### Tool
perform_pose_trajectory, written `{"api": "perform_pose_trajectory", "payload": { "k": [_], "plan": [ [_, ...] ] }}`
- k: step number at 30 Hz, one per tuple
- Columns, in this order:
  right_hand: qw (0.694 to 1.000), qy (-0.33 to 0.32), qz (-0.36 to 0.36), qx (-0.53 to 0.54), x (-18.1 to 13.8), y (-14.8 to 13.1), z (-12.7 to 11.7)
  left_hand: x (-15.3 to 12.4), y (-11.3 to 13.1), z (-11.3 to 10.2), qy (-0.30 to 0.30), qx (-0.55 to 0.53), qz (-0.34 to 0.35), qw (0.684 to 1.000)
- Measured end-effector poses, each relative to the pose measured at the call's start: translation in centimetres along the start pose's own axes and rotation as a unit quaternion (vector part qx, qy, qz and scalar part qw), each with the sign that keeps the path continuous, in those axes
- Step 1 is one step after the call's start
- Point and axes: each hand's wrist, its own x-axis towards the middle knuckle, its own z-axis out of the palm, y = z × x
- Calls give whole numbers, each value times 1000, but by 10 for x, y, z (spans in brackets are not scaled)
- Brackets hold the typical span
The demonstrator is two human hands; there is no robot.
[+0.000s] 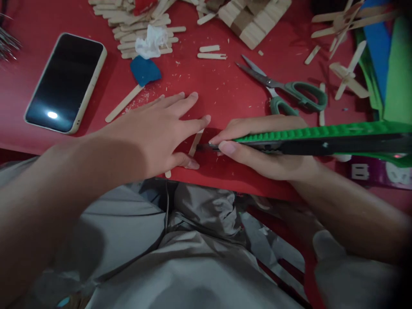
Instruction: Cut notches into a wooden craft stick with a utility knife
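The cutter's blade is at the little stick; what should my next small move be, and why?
Probably ease the left thumb slightly back before pressing. The right hand grips the green cutter, and its blade points at the wooden stick in the gap between left thumb and index finger, with the thumb close by.

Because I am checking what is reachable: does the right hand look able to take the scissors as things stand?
Probably not: the scissors lie just beyond the right hand, but its grip is on the green cutter, which should likely be put down first.
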Motion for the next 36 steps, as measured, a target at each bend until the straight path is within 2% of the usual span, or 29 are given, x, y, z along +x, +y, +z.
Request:
{"api": "perform_pose_trajectory", "payload": {
  "k": [5, 12, 22, 36],
  "plan": [
    [1000, 7, -5, -6, 2, -1, 2, 0, -1, 0, -6, -6, -12, 1000],
    [999, -22, -2, -27, 5, -1, 0, 0, 1, 0, -6, 29, -2, 1000],
    [1000, -5, -15, -16, 4, -2, 3, -1, -4, 1, 5, -14, 4, 1000],
    [999, -22, -4, -34, 3, -2, -2, 1, 2, -2, -16, 30, -9, 999]
  ]
}}
